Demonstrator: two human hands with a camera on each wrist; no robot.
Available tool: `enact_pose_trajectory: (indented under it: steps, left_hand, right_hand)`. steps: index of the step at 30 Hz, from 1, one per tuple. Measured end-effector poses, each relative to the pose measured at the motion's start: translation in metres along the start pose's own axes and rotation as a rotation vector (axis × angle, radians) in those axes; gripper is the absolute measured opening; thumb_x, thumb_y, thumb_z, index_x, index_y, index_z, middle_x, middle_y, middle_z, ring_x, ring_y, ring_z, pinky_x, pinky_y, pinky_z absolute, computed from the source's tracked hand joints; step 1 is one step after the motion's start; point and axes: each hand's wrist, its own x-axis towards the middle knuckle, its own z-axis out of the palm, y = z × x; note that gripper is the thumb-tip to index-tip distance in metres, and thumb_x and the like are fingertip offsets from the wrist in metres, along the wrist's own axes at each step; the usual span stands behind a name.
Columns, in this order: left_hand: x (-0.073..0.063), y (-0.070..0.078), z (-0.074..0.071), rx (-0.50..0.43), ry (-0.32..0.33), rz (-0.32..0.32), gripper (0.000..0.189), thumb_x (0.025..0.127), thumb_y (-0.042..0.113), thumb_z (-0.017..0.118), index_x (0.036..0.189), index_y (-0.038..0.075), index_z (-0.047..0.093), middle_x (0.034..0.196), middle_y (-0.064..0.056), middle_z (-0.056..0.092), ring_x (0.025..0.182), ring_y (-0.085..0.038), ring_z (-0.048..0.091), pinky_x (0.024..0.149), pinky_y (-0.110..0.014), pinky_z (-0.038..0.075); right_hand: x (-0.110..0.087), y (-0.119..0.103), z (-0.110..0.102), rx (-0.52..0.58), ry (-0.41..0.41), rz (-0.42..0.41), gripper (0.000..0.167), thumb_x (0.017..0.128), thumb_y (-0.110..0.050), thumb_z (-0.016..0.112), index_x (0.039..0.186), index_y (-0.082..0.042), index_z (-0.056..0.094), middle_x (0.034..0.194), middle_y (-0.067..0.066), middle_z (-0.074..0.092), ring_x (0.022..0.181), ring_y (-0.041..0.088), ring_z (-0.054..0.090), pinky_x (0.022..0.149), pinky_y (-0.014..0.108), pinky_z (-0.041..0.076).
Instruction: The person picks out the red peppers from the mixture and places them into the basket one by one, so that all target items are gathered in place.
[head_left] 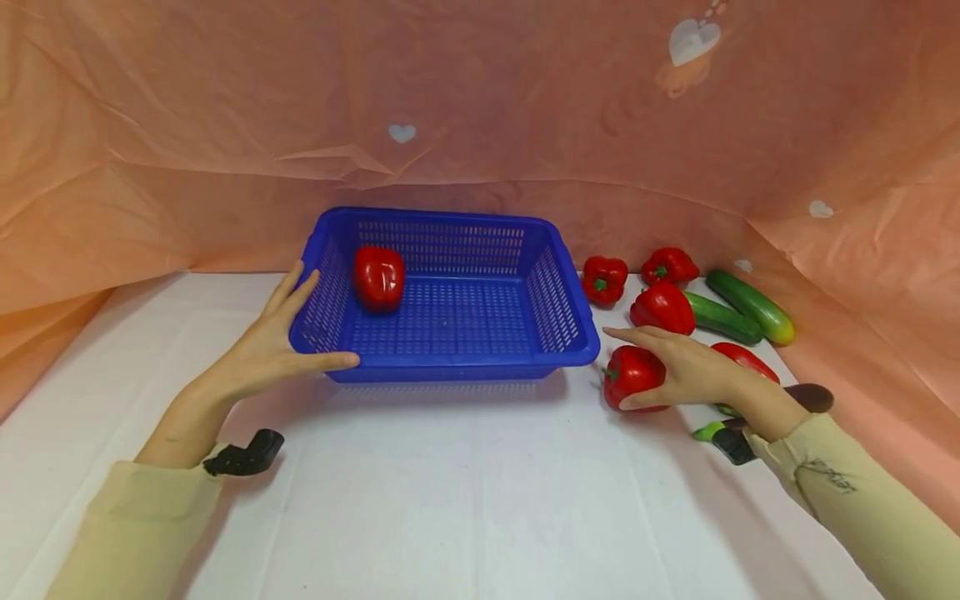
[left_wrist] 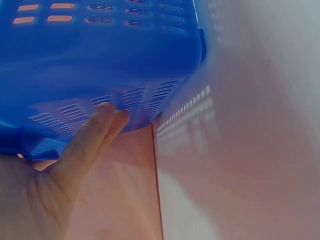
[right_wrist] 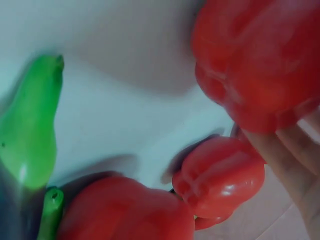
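Note:
My right hand is around a red bell pepper, thumb on the near side and fingers on the far side. The right wrist view shows this pepper close up, with fingers against it. Whether it is off the table I cannot tell. A blue plastic basket stands left of it, with one red bell pepper inside at the left. At the basket's front left corner is my left hand, its fingers spread and fairly straight. In the left wrist view, fingertips touch the basket's outer wall.
Right of the basket lie more red bell peppers, with two green cucumbers behind. An eggplant with a green end is partly hidden by my right wrist. An orange cloth hangs behind the white table.

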Motion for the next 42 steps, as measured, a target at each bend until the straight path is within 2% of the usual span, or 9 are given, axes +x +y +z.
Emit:
enact_pose_trajectory:
  steps: [9,14,23,29,36,42]
  left_hand:
    - [0.000,0.002,0.001,0.004,-0.001,-0.012,0.118,0.074,0.046,0.079,0.155,0.020,-0.003,0.160,0.002,-0.019,0.145,-0.046,-0.003,0.103,-0.076,0.016]
    - [-0.001,0.002,0.000,0.007,0.001,-0.013,0.118,0.074,0.046,0.079,0.155,0.020,-0.003,0.160,0.002,-0.019,0.145,-0.047,-0.002,0.103,-0.076,0.017]
    - [0.000,0.002,0.000,0.009,-0.003,-0.015,0.118,0.074,0.047,0.079,0.155,0.022,-0.004,0.160,0.003,-0.019,0.145,-0.048,-0.002,0.103,-0.076,0.017]
    - [-0.001,0.001,0.000,0.007,0.000,-0.011,0.119,0.074,0.046,0.079,0.155,0.021,-0.004,0.160,0.003,-0.019,0.145,-0.048,-0.001,0.103,-0.076,0.017]
    - [-0.001,0.002,0.000,0.000,-0.002,-0.014,0.119,0.074,0.046,0.080,0.155,0.021,-0.004,0.160,0.002,-0.019,0.144,-0.049,-0.001,0.103,-0.076,0.017]
    - [-0.001,0.001,0.000,-0.001,-0.004,-0.016,0.119,0.074,0.046,0.079,0.155,0.021,-0.004,0.160,0.002,-0.019,0.145,-0.048,-0.003,0.103,-0.076,0.016]
  right_hand:
    - [0.005,0.003,0.003,-0.014,0.101,0.077,0.086,0.075,-0.044,0.079,0.146,-0.014,0.040,0.143,0.022,0.042,0.128,0.044,0.043,0.089,0.059,0.050]
    - [0.006,0.001,0.003,-0.011,0.094,0.084,0.085,0.075,-0.040,0.080,0.145,-0.014,0.040,0.146,0.023,0.038,0.129,0.047,0.039,0.088,0.061,0.050]
    - [-0.002,0.005,0.003,0.076,0.027,0.010,0.091,0.071,-0.032,0.085,0.147,-0.018,0.038,0.152,0.023,0.026,0.134,0.049,0.029,0.089,0.063,0.049]
    - [-0.005,0.007,0.001,0.070,0.019,-0.064,0.090,0.070,-0.028,0.085,0.147,-0.016,0.039,0.153,0.023,0.022,0.135,0.050,0.027,0.086,0.059,0.051]
    - [-0.006,0.007,0.002,0.071,0.016,-0.084,0.086,0.069,-0.016,0.085,0.143,-0.012,0.042,0.149,0.023,0.031,0.131,0.047,0.033,0.080,0.051,0.057]
    - [-0.006,0.009,0.003,0.046,0.051,-0.122,0.084,0.068,-0.015,0.086,0.141,-0.013,0.045,0.144,0.021,0.036,0.129,0.045,0.035,0.079,0.051,0.057]
